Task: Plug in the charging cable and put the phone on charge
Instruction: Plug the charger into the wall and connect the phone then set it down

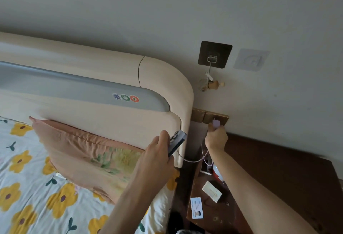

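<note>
Holding the plug [216,123] in the clenched right hand [216,139], prongs up just below the socket [217,117] to line up, while gripping the phone [177,142] in the left hand [157,157], left of the socket, keeping the cable [194,160] slack.

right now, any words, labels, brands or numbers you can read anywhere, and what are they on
None can be read.
Three round stickers on the headboard: print too small.
Card on the bedside table: text lines blurred.
Small white box: faint mark, unreadable.
Phone in the left hand: no lettering visible.
</note>
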### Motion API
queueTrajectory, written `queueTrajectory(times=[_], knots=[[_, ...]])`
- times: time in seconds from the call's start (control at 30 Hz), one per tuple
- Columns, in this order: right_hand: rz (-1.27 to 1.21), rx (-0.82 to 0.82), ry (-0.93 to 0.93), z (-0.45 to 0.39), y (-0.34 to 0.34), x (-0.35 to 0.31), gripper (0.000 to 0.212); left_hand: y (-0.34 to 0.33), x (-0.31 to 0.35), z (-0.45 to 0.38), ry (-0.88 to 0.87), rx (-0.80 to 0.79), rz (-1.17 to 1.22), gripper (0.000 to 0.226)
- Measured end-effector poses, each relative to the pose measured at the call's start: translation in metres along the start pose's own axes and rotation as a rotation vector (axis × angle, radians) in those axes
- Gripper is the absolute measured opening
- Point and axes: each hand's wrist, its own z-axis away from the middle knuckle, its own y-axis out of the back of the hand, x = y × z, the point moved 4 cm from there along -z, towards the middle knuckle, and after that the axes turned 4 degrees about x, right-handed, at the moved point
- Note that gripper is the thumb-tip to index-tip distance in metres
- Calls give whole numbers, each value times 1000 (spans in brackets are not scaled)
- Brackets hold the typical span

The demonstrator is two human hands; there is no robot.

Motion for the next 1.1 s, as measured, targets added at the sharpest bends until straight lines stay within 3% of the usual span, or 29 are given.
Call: queueTrajectory(times=[0.17,0.47,0.6,0.7,0.9,1.0,1.1], knots=[[32,-83,-78,-7,-5,-8,35,-1,3,-1,-4,1,29,41],[171,-172,-135,-31,-5,-25,16,-6,1,0,15,-17,20,35],[113,-168,-190,-35,-10,-25,25,-6,-1,0,17,-28,30,34],[129,-192,-177,-31,-7,-26,14,-4,0,0,17,-21,34,33],[-73,-287,-298,-23,13,-15,31,3,5,6,-1,-15,46,33],[-2,-326,-261,-11,29,-10,24,2,9,9,-12,-11,62,33],[28,-328,-167,-3,39,-3,32,-4,14,10,-8,-20,101,32]])
